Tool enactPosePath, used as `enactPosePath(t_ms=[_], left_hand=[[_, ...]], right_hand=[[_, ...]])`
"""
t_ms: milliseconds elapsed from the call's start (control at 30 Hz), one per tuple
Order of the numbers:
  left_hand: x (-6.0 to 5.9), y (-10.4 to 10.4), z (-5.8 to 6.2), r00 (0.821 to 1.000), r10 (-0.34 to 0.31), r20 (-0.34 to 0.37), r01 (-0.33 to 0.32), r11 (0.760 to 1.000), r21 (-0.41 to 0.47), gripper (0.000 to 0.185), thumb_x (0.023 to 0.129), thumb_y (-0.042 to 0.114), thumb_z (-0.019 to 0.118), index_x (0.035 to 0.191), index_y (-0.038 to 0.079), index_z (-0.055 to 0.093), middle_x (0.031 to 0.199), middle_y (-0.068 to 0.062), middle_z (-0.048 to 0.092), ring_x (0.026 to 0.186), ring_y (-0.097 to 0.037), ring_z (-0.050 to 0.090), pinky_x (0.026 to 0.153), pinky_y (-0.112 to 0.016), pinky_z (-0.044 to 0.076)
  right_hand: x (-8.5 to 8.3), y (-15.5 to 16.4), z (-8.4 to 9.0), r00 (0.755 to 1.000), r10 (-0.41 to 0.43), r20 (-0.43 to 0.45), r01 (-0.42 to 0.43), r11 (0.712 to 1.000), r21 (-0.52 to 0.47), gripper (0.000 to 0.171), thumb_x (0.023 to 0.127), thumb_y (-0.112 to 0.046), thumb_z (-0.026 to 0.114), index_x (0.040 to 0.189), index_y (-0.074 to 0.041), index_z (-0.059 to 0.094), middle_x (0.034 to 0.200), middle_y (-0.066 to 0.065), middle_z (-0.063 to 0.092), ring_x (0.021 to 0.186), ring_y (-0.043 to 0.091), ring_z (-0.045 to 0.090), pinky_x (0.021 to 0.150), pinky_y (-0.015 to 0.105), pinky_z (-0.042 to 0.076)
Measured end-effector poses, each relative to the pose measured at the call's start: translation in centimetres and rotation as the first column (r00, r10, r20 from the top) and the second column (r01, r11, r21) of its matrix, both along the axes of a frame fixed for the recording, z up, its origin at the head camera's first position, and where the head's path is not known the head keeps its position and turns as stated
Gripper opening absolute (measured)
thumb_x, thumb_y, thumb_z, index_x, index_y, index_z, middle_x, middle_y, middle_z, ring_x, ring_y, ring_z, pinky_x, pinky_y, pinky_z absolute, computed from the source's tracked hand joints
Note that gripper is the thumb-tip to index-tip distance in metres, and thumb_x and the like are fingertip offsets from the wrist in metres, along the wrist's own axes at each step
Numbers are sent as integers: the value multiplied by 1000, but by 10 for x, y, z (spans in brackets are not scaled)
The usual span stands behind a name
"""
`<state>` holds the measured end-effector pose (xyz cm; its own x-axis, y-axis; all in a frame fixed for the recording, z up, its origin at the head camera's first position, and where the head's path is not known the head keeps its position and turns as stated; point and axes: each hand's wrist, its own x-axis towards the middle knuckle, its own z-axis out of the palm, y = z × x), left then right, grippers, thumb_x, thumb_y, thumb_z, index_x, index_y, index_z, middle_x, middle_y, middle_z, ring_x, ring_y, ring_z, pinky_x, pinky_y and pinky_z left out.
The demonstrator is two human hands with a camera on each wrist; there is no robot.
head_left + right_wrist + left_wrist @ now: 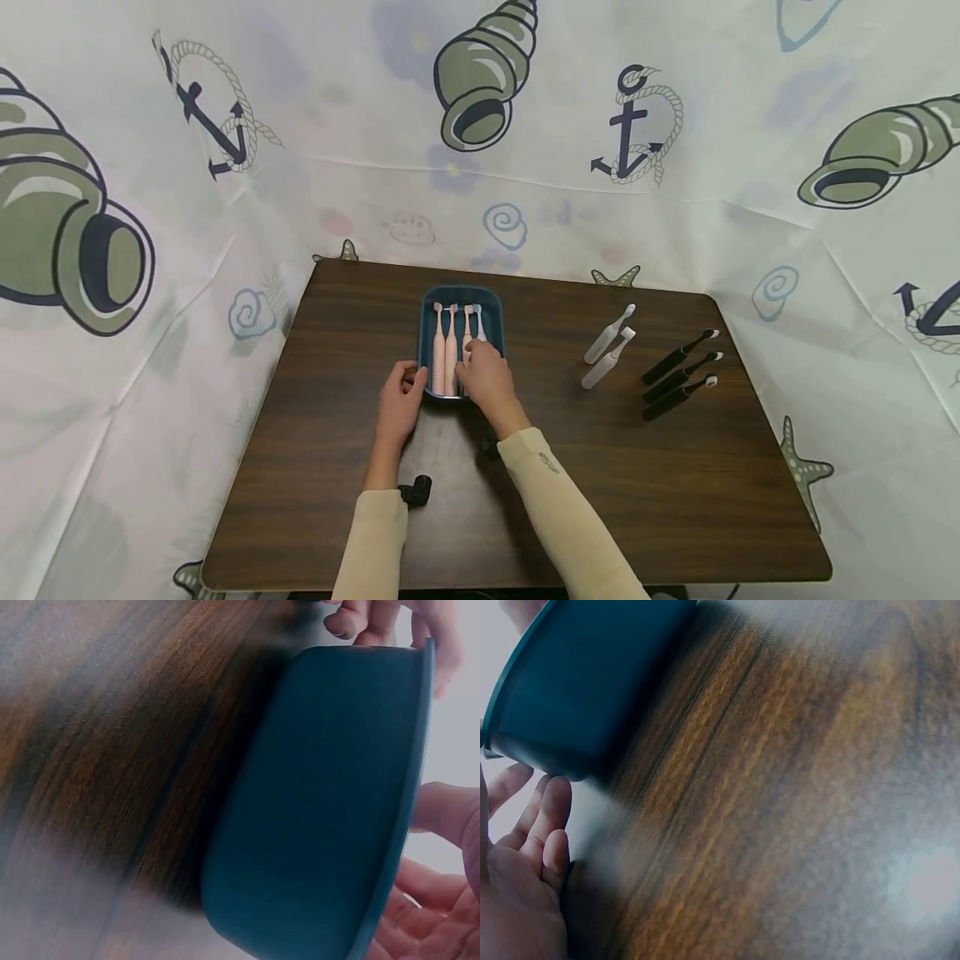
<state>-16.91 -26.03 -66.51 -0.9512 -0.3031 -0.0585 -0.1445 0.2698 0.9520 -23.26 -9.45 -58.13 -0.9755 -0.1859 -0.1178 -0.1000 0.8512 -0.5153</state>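
Note:
A dark blue tray (491, 302) stands on the table with several electric toothbrushes lying side by side in it, heads pointing away. Two pink toothbrushes (439, 354) show nearly whole; a third pink one and a paler toothbrush (481, 332) on the right are partly covered. My right hand (489, 382) reaches over the near right part of the tray, its fingers bent down onto a toothbrush; their tips are partly hidden. At the near left corner my left hand (401, 404) rests against the tray, thumb by the rim, other fingers loosely bent outside the wall (585, 682).
Two white toothbrushes (606, 360) lie to the right of the tray. Further right, three black toothbrushes (678, 397) lie near the edge of the brown wooden table (570, 492). A patterned cloth (360, 108) hangs behind and at the sides.

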Motion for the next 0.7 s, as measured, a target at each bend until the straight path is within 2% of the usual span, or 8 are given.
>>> enactPosePath(t_ms=[233, 500, 700], left_hand=[[2, 3, 1, 1000, 9, 5, -9, 1000, 14, 48, 110, 49, 60, 141, 11, 62, 124, -15, 69, 99, -25, 61, 89, -39, 47], [1, 2, -1, 1000, 0, -4, 0, 1000, 10, 51, 110, 51, 59, 143, 12, 61, 126, -15, 68, 100, -25, 61, 90, -39, 47], [1, 2, 0, 1000, 5, -3, -5, 1000, 9, 49, 109, 50, 61, 141, 13, 63, 124, -15, 70, 97, -25, 61, 88, -38, 47]], right_hand=[[-5, -1, -9, 1000, -28, 1, 28, 997, 71, 40, 102, -25, 70, 136, -4, 68, 129, 14, 71, 110, 38, 72, 93, 57, 59], [-8, -6, -15, 998, -63, 15, 60, 991, 123, 35, 101, -26, 68, 129, -4, 70, 122, 12, 69, 102, 34, 71, 90, 55, 60], [-11, -14, -16, 995, -88, 43, 80, 982, 171, 41, 102, -27, 66, 136, -4, 68, 132, 14, 66, 108, 34, 71, 95, 56, 59]])
